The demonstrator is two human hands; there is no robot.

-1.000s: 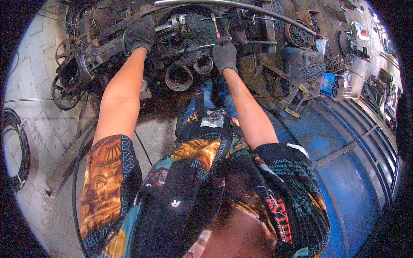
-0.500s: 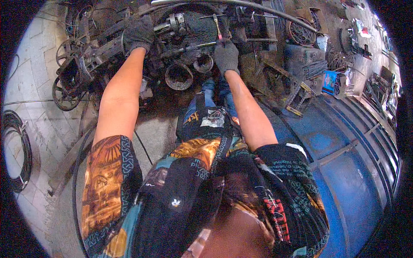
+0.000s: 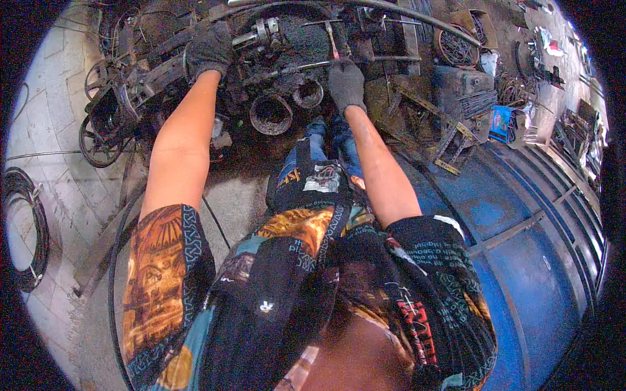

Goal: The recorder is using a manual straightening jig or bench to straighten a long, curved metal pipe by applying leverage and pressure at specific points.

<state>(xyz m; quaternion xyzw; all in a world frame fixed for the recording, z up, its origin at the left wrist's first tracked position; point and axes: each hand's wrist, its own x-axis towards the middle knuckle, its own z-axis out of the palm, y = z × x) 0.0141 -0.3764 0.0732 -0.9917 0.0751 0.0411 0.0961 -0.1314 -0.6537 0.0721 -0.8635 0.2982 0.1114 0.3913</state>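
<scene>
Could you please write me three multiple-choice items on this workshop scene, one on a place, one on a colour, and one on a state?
1. Where does the coiled cable lie?
A. on the tiled floor at the person's left
B. on the blue panel
C. on the machine

2. What colour is the metal panel at the person's right?
A. red
B. blue
C. yellow

3. How are the hands?
A. bare
B. one gloved
C. both gloved

Answers: 1 A, the coil lies on pale tiles at the left edge. 2 B, the panel is plainly blue. 3 C, the left hand and right hand both wear dark gloves on the greasy machine.
</scene>
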